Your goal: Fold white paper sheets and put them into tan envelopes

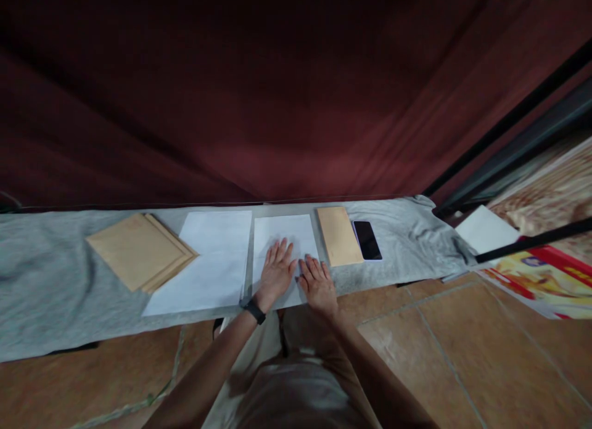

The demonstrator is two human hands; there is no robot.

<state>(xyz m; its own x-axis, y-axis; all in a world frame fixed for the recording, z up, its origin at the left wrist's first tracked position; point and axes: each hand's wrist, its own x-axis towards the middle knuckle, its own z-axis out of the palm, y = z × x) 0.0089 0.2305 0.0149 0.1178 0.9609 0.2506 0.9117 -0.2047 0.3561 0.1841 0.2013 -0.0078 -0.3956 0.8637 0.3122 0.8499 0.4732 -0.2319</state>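
Both hands, left hand (276, 267) and right hand (317, 284), lie flat, fingers spread, pressing the white sheet (284, 232) on the tabletop (46, 275). Step in hand appears to be smoothing or creasing; next likely needs a lifted edge.

A single head-worn view looks forward and steeply down from above the person's lap, close to both hands; beyond the fingers (282, 253) lies the grey-covered table (46, 281), then a dark red curtain (277, 96).

Paper goods and one phone on the grey cloth

Three white sheets (285, 238), (208, 262), (485, 228); one stack of brown envelopes (139, 250), count unclear; one single brown envelope (339, 235); one black phone (367, 240); two hands (276, 270), (318, 284).
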